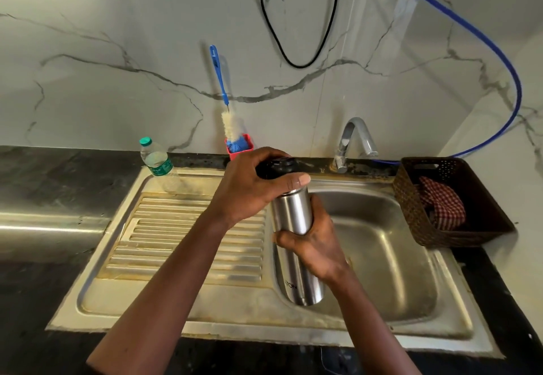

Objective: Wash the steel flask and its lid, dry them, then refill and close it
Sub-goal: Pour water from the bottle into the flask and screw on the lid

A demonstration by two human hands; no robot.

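Note:
The steel flask (pixel 293 216) stands nearly upright over the left side of the sink basin (pixel 382 245), held in the air. My right hand (pixel 316 246) grips its body around the middle. My left hand (pixel 252 185) wraps around the black lid (pixel 277 166) that sits on top of the flask. The flask's lower end shows dark lettering. The neck under the lid is hidden by my fingers.
A plastic water bottle (pixel 157 164) with a green cap stands at the drainboard's (pixel 188 236) back left. A blue-handled bottle brush (pixel 226 104) stands in a red holder (pixel 239 146). The tap (pixel 354 142) is behind the basin. A brown basket (pixel 452 204) holds a checked cloth (pixel 443 202).

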